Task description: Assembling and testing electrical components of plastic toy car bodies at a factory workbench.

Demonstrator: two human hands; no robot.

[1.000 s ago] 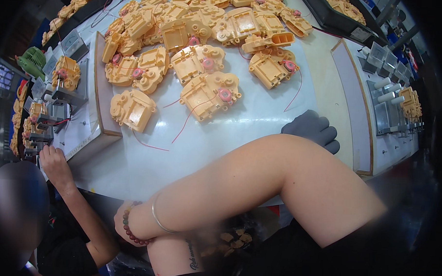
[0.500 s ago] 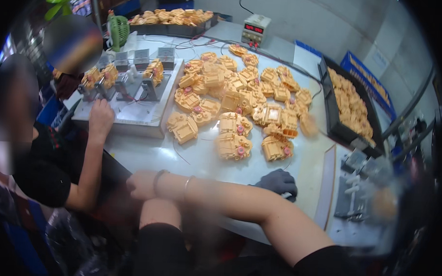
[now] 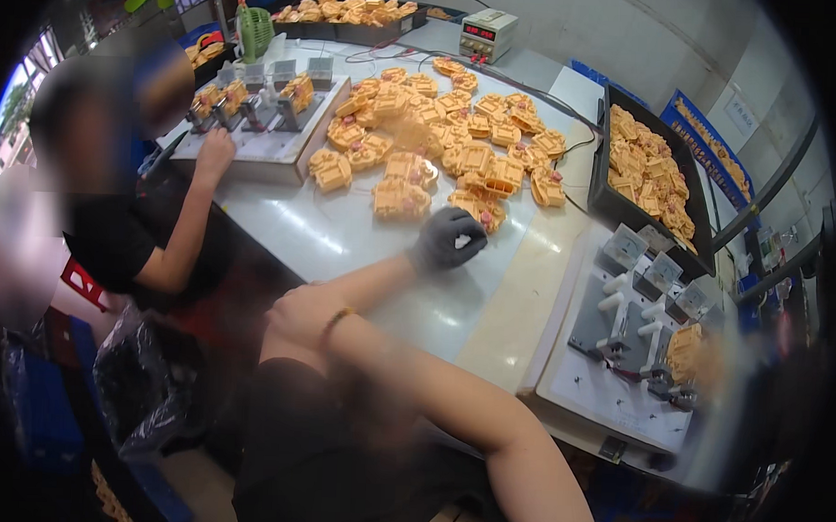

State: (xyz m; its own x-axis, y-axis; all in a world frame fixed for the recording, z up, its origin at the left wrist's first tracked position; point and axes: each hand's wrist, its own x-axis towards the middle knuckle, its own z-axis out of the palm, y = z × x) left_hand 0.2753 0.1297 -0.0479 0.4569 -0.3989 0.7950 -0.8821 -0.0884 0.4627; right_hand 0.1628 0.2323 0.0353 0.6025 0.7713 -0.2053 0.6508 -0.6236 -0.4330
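Note:
My left hand (image 3: 446,239), in a dark grey glove, is curled closed over the table, at the near edge of a heap of peach-coloured plastic housings (image 3: 472,157). A small white patch shows at its curled fingers; whether it grips anything is hidden. The nearest housing (image 3: 480,208) sits right behind the glove. My bare right hand (image 3: 301,317) is wrapped round my left arm by the elbow, with a bracelet at its wrist. Several housings bear reddish round pieces.
On the right stand a test fixture (image 3: 617,374) with meters and clamps and a black tray (image 3: 613,199) of housings. At left, a co-worker's hand (image 3: 216,151) is by another fixture (image 3: 255,168). Behind are a power supply (image 3: 488,33), cables and a green fan (image 3: 255,30).
The view has shifted, bringing more of the right fixture into sight. My gloved left hand has reached farther forward, close to the housings. My right hand stays on my left arm.

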